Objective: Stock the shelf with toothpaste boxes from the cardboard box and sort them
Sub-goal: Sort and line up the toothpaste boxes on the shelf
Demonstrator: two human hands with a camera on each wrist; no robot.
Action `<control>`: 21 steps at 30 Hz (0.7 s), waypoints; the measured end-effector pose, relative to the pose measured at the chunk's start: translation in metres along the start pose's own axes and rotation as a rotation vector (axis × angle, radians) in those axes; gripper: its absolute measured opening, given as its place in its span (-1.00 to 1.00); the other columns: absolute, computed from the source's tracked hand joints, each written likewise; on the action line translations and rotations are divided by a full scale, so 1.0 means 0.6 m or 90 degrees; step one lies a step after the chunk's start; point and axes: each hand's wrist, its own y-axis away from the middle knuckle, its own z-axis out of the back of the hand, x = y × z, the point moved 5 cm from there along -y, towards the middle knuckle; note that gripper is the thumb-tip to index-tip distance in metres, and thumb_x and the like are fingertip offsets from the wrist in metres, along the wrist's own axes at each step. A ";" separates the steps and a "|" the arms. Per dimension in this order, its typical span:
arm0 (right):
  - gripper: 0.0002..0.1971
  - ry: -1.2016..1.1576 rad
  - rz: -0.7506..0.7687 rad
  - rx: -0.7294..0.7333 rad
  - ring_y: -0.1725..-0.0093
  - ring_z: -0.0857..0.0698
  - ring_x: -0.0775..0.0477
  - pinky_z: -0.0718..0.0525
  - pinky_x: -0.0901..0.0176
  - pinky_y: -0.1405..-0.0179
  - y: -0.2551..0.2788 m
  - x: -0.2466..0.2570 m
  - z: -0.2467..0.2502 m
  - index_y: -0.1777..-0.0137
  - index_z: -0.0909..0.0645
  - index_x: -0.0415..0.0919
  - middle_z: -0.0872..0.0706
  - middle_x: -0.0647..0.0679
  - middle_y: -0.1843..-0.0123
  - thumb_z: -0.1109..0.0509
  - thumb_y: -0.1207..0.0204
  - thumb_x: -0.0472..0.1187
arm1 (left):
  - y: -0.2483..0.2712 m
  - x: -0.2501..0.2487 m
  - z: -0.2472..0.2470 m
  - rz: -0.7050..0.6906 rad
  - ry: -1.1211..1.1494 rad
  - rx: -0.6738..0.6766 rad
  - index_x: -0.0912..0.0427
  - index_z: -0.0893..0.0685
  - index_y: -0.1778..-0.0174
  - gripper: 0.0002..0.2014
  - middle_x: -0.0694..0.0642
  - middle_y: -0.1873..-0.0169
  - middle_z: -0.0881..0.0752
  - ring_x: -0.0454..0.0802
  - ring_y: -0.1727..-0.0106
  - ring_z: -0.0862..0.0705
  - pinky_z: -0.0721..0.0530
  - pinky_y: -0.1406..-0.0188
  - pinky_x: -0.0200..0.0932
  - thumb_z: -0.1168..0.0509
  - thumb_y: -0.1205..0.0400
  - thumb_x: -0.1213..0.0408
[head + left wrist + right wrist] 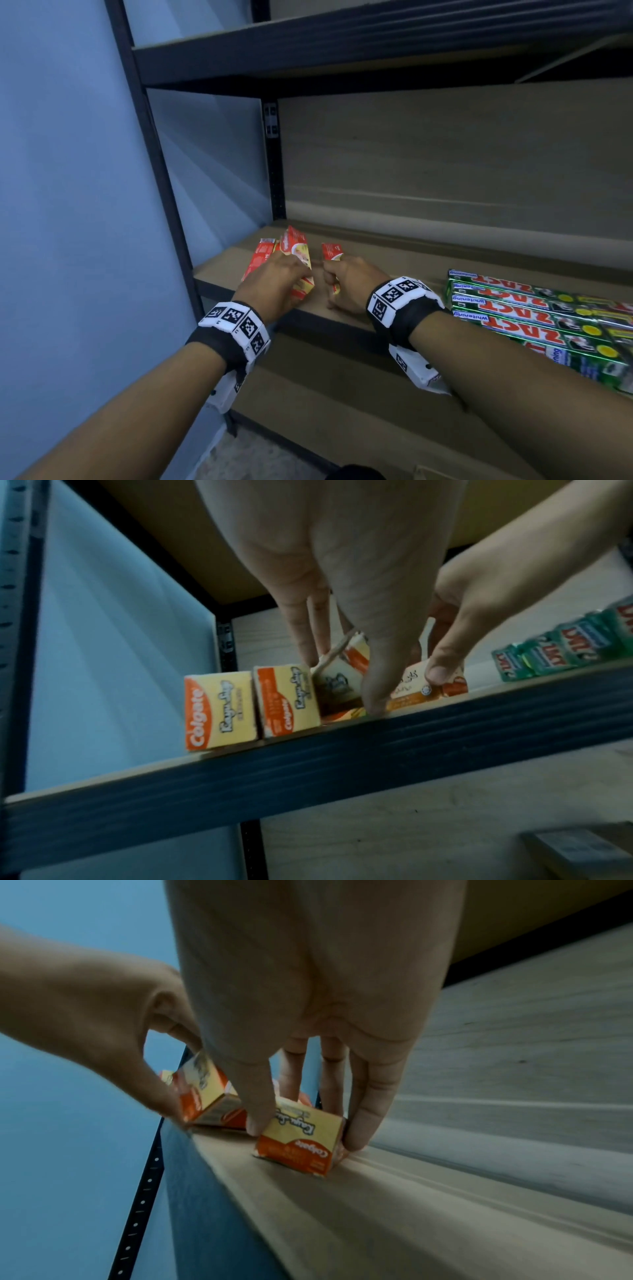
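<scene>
Red-and-yellow Colgate boxes lie at the left end of the wooden shelf [376,260]. Two of them [219,710] [287,700] rest side by side with their end faces at the front edge. My left hand [301,277] [339,680] grips a third Colgate box [298,257] [202,1093], tilted up above the shelf. Just to its right, my right hand [334,277] [306,1131] pinches another Colgate box [301,1139] [411,685] between thumb and fingers; this box stands on the board. Several green Zact boxes [534,308] [561,647] lie in a row at the right.
A dark metal upright [274,171] and a pale blue wall [68,205] close off the left end. Another shelf [342,44] hangs overhead. Bare board separates the Colgate and Zact groups. A brown box with a label [582,850] sits below at the right.
</scene>
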 end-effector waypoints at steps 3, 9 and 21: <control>-0.79 0.011 -0.019 0.012 0.07 -0.69 -0.15 -0.63 0.12 0.16 0.015 -0.019 0.016 0.23 -0.50 0.05 -0.61 0.05 0.05 -0.52 -0.34 -0.15 | -0.005 -0.032 -0.018 -0.043 -0.064 0.094 0.00 -0.66 -0.36 -0.54 0.02 -0.28 -0.65 0.08 -0.33 -0.53 -0.61 -0.25 0.08 -0.49 -0.51 0.19; -0.73 0.027 -0.080 0.049 -0.06 -0.67 -0.07 -0.51 0.20 0.15 0.038 -0.054 0.041 -0.01 -0.63 0.02 -0.65 0.02 -0.17 -0.54 -0.35 -0.27 | -0.006 -0.045 -0.026 -0.047 -0.073 0.107 0.02 -0.60 -0.41 -0.50 0.04 -0.29 -0.61 0.07 -0.31 -0.50 -0.59 -0.26 0.08 -0.46 -0.53 0.14; -0.56 -0.111 -0.179 0.116 -0.06 -0.68 0.01 -0.59 0.26 0.17 0.051 -0.116 0.080 -0.31 -0.64 0.04 -0.70 0.04 -0.18 -0.58 -0.46 -0.27 | -0.018 -0.079 -0.013 -0.193 -0.027 0.160 -0.04 -0.66 -0.33 -0.55 -0.04 -0.27 -0.65 -0.05 -0.35 -0.50 -0.53 -0.36 -0.04 -0.50 -0.51 0.08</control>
